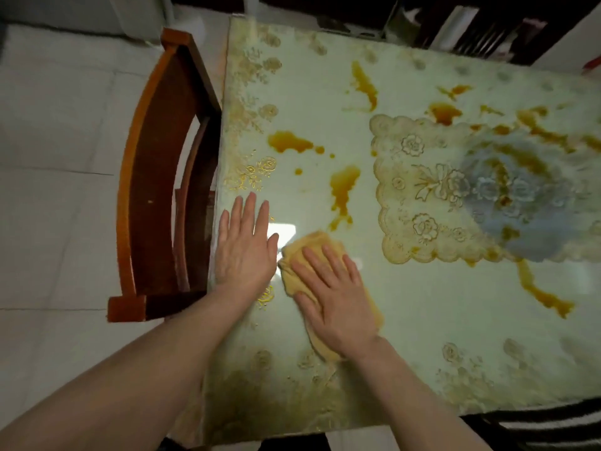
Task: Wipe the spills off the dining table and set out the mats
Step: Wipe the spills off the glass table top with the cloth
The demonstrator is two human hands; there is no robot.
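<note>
A yellow cloth (312, 245) lies on the pale green dining table (422, 320), pressed flat under my right hand (335, 291), whose fingers are spread over it. My left hand (244, 245) rests palm down on the table just left of the cloth, near the left edge, holding nothing. Brown-orange spills spread over the table: one puddle (289, 141) beyond my left hand, a streak (343, 190) just past the cloth, another (364, 83) further back, and several on the right (546, 297). A lace-patterned mat shape (419, 190) shows in the table's middle.
A wooden chair (156, 190) stands tucked against the table's left edge on a white tiled floor. Dark furniture and shelving (471, 24) stand behind the far side. A striped fabric (553, 424) shows at the near right corner.
</note>
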